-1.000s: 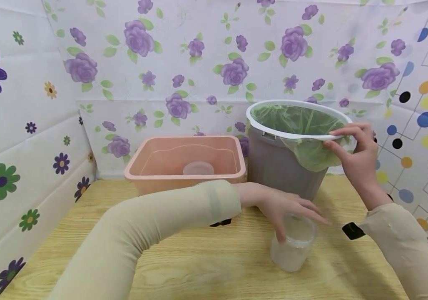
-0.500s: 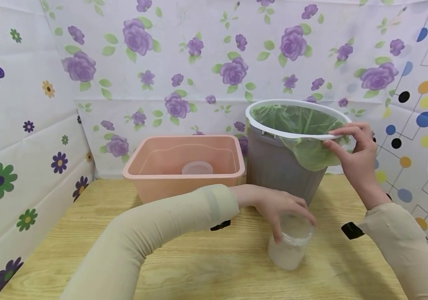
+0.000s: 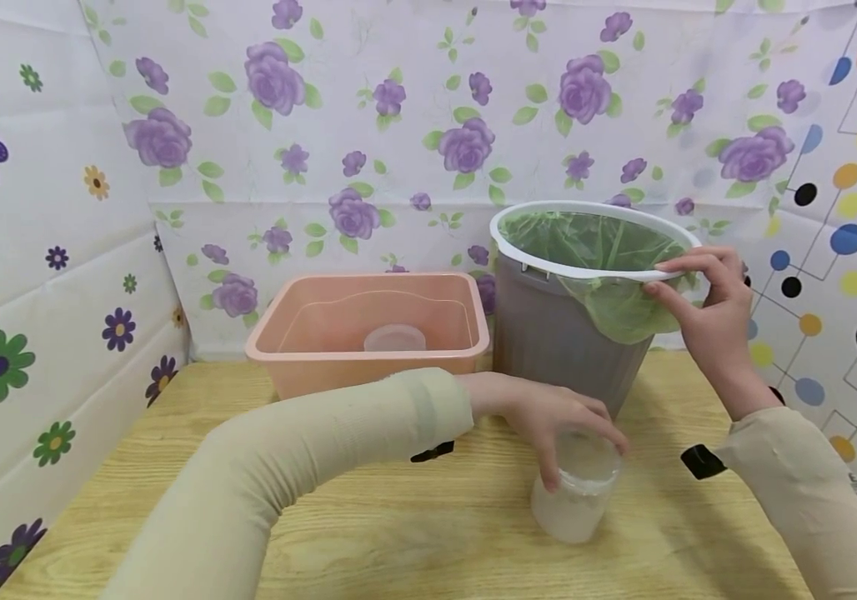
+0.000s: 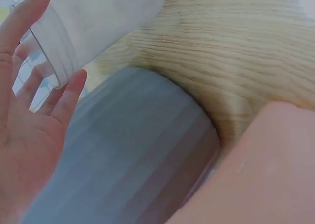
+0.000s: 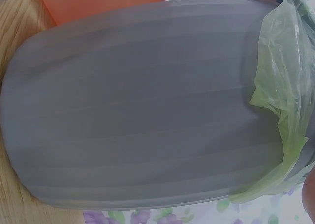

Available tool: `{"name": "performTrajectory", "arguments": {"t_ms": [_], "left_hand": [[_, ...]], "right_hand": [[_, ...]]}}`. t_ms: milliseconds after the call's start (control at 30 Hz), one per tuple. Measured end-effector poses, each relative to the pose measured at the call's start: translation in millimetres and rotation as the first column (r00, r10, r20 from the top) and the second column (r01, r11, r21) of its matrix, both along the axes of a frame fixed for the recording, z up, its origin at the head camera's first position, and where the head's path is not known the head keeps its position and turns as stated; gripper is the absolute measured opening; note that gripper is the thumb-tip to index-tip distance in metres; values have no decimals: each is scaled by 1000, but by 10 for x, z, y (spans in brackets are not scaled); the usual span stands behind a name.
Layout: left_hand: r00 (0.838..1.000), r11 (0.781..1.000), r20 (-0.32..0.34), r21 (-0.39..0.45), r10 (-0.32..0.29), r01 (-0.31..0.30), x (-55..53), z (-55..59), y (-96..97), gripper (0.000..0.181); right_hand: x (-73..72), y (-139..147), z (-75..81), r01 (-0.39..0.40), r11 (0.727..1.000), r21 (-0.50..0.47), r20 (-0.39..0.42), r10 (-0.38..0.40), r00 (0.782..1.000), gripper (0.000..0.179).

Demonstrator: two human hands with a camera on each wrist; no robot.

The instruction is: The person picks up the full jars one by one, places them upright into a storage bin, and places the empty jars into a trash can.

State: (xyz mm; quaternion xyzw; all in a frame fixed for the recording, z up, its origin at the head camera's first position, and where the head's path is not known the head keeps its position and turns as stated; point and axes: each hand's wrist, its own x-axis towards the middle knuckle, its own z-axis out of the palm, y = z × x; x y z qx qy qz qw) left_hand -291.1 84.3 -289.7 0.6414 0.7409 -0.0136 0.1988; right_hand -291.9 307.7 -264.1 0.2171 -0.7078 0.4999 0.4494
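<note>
My left hand [image 3: 552, 412] reaches over a clear plastic jar [image 3: 569, 512] from above, thumb and fingers gripping it around the top. In the left wrist view the fingertips lie on the rim of the jar [image 4: 106, 22]. The jar is see-through and stands close over the table. With thumb and fingers my right hand [image 3: 717, 308] pinches the white rim ring [image 3: 586, 272] of a grey trash can [image 3: 556, 333]. A thin green bag [image 3: 619, 312] lines the can and hangs over its edge. Only a sliver of that hand shows in the right wrist view.
A pink plastic basin [image 3: 368, 371] stands left of the can, with a round translucent piece [image 3: 394, 338] inside. Both sit on a wood-grain table [image 3: 398, 533]. Flowered sheets [image 3: 368, 117] hang behind and at the left, a dotted one at the right.
The left hand's spread fingers have closed around the top of the jar, and the jar has shifted slightly left. My right hand keeps its hold on the rim ring.
</note>
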Motion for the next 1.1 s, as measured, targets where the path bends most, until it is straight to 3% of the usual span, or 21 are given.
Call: {"name": "performTrajectory", "arguments": {"t_ms": [133,333,667,900,1100], "left_hand": [[1000,999,-6,-41,0,0,4,31,-27,96],[997,995,-80,-102,-15,7,6,167,-98,91],[986,996,-161,-83,-41,28,27,602,-244,88],[987,998,-160,-55,33,-42,78,947,-396,88],[987,997,-147,-35,61,-66,95,1249,-512,89]], "right_hand": [[0,1,-2,3,1000,0,1,-3,1000,22],[-2,-2,-1,3,1000,0,9,-3,1000,22],[18,-25,26,-18,1000,-1,-7,18,1000,21],[16,-24,26,-17,1000,-4,-4,17,1000,21],[25,-24,26,-14,1000,-11,10,14,1000,22]]}}
